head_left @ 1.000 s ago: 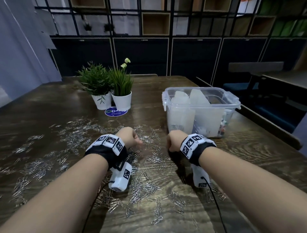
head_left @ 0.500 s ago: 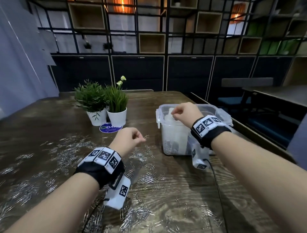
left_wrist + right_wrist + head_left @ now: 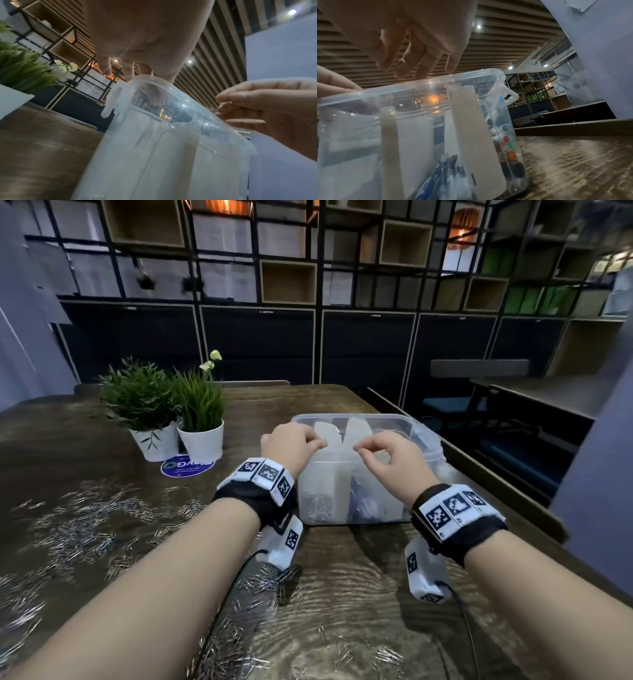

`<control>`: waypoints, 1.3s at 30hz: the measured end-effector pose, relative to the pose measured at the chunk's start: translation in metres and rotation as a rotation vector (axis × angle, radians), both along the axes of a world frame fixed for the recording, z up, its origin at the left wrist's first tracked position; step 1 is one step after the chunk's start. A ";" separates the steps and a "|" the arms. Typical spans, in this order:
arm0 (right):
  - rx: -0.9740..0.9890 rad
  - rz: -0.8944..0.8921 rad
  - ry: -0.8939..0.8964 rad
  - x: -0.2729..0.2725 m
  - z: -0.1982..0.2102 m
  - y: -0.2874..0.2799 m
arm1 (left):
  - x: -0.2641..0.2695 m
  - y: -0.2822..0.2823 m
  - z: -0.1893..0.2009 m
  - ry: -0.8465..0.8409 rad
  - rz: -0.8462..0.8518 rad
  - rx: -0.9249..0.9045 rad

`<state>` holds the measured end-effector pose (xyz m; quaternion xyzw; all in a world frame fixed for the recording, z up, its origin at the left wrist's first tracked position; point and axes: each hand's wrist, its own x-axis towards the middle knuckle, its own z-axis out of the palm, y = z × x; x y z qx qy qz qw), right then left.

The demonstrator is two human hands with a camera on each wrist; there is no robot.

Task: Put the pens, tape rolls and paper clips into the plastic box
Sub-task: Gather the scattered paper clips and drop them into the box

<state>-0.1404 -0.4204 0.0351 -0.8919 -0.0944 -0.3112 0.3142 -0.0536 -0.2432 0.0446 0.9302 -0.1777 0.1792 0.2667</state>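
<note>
The box (image 3: 421,436) stood on the table (image 3: 68,440), right of two potted plants (image 3: 202,419). Both hands were held above its near half, just apart from each other. The left hand (image 3: 291,441) was over the near left part, fingers curled, thumb and forefinger tips together; whether they pinched anything could not be told. The right hand (image 3: 390,460) was over the near middle, fingers (image 3: 423,59) loosely curled and pointing down at the rim; nothing was seen in its grip. Inside the box, dividers (image 3: 471,128) split it into compartments: clips (image 3: 315,505) lay at the bottom left, pens (image 3: 440,175) in the middle, more pens (image 3: 506,146) on the right. Loose clips (image 3: 78,525) covered the table left of and under the forearms
</note>
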 end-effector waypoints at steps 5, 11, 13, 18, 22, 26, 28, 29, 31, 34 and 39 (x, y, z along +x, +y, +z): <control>-0.017 0.011 -0.066 -0.015 -0.002 -0.005 | 0.002 0.019 -0.010 0.021 -0.113 -0.088; -0.063 0.063 0.286 -0.050 -0.010 0.008 | -0.041 0.062 -0.021 0.037 -0.122 -0.075; -0.142 0.104 0.523 -0.067 -0.019 0.013 | -0.059 0.077 -0.031 0.131 -0.119 -0.036; -0.423 0.143 0.909 -0.098 -0.048 0.018 | -0.110 0.105 -0.066 0.536 -0.117 0.186; -0.456 0.151 1.027 -0.120 -0.057 0.014 | -0.137 0.104 -0.079 0.659 -0.187 0.301; -0.525 0.157 0.987 -0.132 -0.069 0.015 | -0.145 0.092 -0.084 0.636 -0.213 0.372; -0.414 0.179 0.954 -0.133 -0.076 0.017 | -0.142 0.090 -0.087 0.601 -0.198 0.378; -0.361 0.189 0.947 -0.132 -0.078 0.019 | -0.140 0.090 -0.087 0.583 -0.192 0.374; -0.310 0.202 0.934 -0.129 -0.080 0.022 | -0.136 0.090 -0.088 0.557 -0.183 0.357; -0.307 0.239 0.946 -0.121 -0.079 0.029 | -0.130 0.089 -0.090 0.551 -0.172 0.340; -0.391 0.265 0.979 -0.112 -0.076 0.036 | -0.125 0.086 -0.090 0.564 -0.198 0.414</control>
